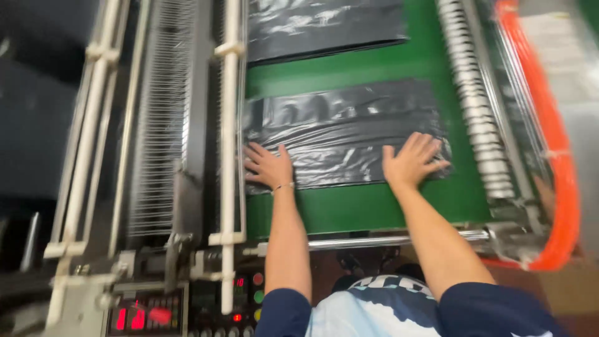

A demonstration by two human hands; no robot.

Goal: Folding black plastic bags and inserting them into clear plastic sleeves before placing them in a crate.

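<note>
Both hands, left hand (269,165) and right hand (412,161), lie apart, flat on the black bag stack (343,134); the green belt (368,209) could carry fingers toward the roller (477,100).

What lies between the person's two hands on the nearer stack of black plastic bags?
In the head view, only the glossy, wrinkled nearer stack of black bags lies between the left hand and right hand; both press flat on it, on the green belt.

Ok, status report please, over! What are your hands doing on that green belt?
Left hand flat, open, on the black plastic bag stack. Right hand flat on the same stack. Stack lies on green belt. Second stack farther up, nothing between.
</note>
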